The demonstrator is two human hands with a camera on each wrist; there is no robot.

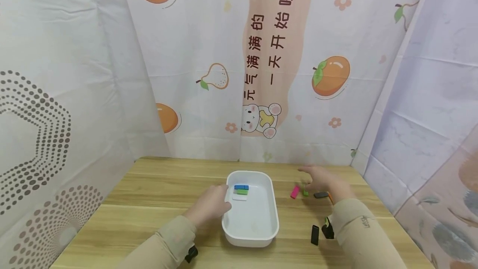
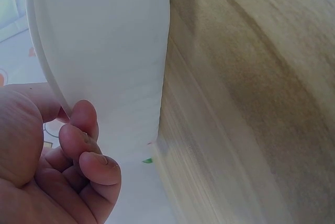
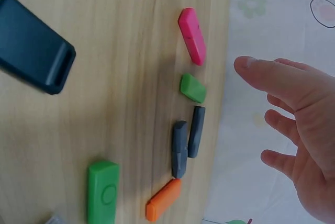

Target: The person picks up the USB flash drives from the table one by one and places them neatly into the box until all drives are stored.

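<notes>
My left hand (image 1: 209,205) grips the left rim of a white plastic tray (image 1: 248,242); in the left wrist view its fingers curl against the tray's outer wall (image 2: 104,41). A blue stick (image 1: 241,187), a green stick with a metallic end (image 1: 242,192) and a white stick (image 1: 240,197), like USB sticks, lie inside. My right hand (image 1: 322,177) is held over the table, fingers spread and apart from anything. Near it lie a pink stick (image 3: 192,36), a short green piece (image 3: 193,88), two dark grey sticks (image 3: 179,150) and an orange one (image 3: 163,200).
Closer to me on the right, a black stick (image 1: 315,235) lies on the wooden table (image 1: 168,177). A larger green stick (image 3: 103,195) shows in the right wrist view. Printed curtains (image 1: 209,148) enclose the table's back and sides.
</notes>
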